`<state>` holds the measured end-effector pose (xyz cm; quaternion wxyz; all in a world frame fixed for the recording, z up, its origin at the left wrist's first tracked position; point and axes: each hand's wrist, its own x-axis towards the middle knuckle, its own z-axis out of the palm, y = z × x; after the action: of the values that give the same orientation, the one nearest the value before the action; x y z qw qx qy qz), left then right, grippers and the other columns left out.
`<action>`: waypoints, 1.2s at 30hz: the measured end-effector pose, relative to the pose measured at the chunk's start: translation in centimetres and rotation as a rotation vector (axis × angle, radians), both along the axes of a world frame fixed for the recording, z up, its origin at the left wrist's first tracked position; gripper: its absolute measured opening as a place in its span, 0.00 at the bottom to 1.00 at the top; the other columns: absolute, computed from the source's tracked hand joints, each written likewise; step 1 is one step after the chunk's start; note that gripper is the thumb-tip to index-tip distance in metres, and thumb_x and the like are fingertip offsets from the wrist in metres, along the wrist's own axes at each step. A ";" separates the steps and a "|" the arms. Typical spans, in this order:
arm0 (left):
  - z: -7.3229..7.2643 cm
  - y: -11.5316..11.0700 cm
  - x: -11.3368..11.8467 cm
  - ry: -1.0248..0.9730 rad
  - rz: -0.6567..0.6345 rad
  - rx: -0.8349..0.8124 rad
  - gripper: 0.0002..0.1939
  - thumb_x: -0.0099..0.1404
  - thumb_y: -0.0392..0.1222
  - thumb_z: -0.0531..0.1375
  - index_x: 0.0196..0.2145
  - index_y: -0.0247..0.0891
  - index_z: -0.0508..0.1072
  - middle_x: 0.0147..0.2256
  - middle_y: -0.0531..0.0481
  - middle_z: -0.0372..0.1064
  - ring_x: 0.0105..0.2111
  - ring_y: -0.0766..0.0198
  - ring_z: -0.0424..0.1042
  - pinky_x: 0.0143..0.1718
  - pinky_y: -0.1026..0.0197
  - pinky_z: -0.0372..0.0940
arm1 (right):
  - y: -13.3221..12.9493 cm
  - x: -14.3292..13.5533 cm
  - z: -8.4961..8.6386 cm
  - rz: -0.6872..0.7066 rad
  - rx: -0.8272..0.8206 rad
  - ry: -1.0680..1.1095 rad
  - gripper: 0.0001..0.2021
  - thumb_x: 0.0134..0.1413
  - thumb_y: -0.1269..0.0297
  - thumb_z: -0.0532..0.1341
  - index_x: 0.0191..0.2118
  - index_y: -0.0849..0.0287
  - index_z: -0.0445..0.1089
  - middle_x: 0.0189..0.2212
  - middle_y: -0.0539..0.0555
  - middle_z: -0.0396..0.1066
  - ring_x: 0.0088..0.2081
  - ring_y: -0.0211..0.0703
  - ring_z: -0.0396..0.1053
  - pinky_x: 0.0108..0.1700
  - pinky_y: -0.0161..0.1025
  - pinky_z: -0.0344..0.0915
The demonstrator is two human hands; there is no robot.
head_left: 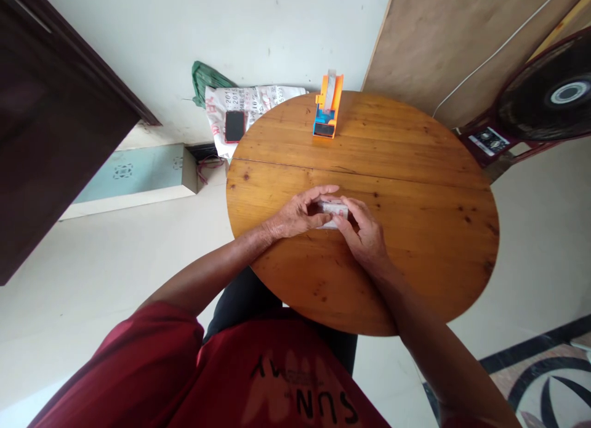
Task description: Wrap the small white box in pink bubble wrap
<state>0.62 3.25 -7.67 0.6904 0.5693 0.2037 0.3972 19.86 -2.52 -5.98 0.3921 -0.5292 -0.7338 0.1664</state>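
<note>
Between my two hands is a small whitish box-shaped thing (340, 211) with faint pinkish marks, at the middle of the table. What exactly it is I cannot make out, as my fingers cover its ends. My left hand (305, 214) grips its left side, thumb along the near face and fingers over the far edge. From the right, my right hand (365, 232) holds it with thumb and fingers. Farther back on the table stands an orange and blue tape dispenser (329, 108) with a roll of tape, apart from both hands.
The round wooden table (415, 249) meets a white wall at the back. Behind its left edge, a black phone (234, 127) lies on a printed white sack (272, 95) beside a green bag (207, 80). A large dark fan (545, 95) stands right; a dark cabinet (55, 108) is left.
</note>
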 end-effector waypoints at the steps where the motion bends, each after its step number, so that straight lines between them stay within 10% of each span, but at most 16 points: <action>1: 0.1 0.0 0.0 0.005 -0.002 0.005 0.33 0.59 0.45 0.71 0.60 0.45 0.68 0.52 0.43 0.74 0.51 0.57 0.75 0.54 0.54 0.68 | 0.0 0.0 0.0 -0.008 0.002 -0.013 0.21 0.64 0.55 0.58 0.60 0.53 0.67 0.54 0.62 0.74 0.55 0.54 0.72 0.57 0.55 0.67; 20: 0.4 0.0 0.2 0.020 -0.007 -0.010 0.32 0.60 0.46 0.70 0.61 0.44 0.68 0.53 0.42 0.74 0.51 0.58 0.75 0.54 0.54 0.67 | -0.4 -0.2 0.5 -0.096 0.042 -0.034 0.19 0.64 0.54 0.58 0.57 0.53 0.69 0.52 0.59 0.76 0.53 0.55 0.73 0.57 0.56 0.65; 36: 0.5 0.2 0.4 0.036 -0.018 -0.023 0.34 0.58 0.48 0.71 0.60 0.42 0.68 0.47 0.45 0.74 0.44 0.63 0.74 0.50 0.57 0.67 | 3.3 0.5 5.2 0.077 0.002 -0.042 0.08 0.55 0.66 0.64 0.41 0.54 0.77 0.40 0.54 0.73 0.37 0.45 0.72 0.43 0.46 0.70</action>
<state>1.06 3.44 -7.18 0.6967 0.5702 0.2156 0.3783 20.41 0.81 -0.77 0.3706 -0.5035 -0.7618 0.1696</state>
